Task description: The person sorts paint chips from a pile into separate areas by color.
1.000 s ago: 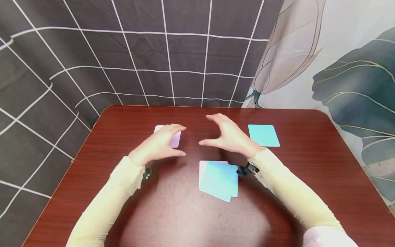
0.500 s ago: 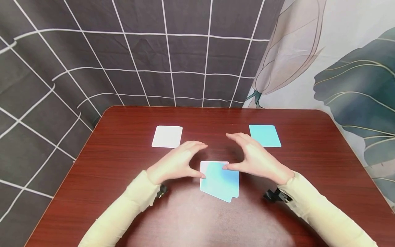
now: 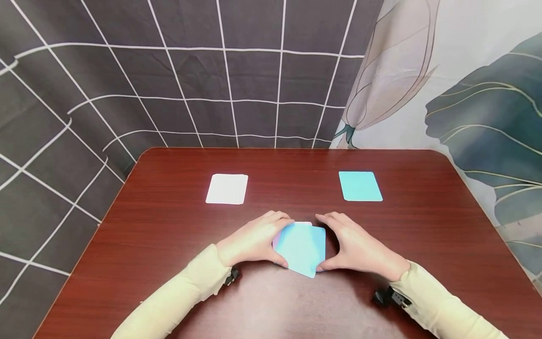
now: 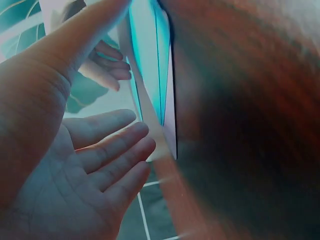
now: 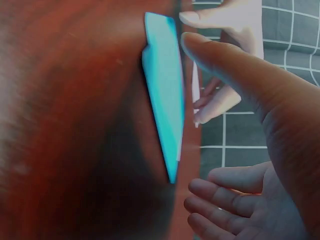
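A small pile of square, round-cornered cards lies on the table in the middle of the head view, a light blue card [image 3: 302,249] skewed on top. A pale pink card [image 3: 304,223] peeks out beneath it at the far edge. From the left, my left hand [image 3: 253,239] curves round the pile's side, thumb near the front corner and fingertips over the back edge. My right hand [image 3: 359,245] mirrors it on the right, thumb close to the front right corner. Both wrist views show thumb and fingers spread wide beside the cards.
Behind the pile at left lies a white square stack [image 3: 227,189]; at right lies a teal square card [image 3: 361,186]. The reddish-brown table [image 3: 271,306] ends at a dark gridded curtain [image 3: 250,75]. Black wrist cameras [image 3: 387,297] hang under the sleeves.
Both hands have come back from the far part of the table, closer to me, and lowered to either side of the central pile. The white stack at left is now uncovered.
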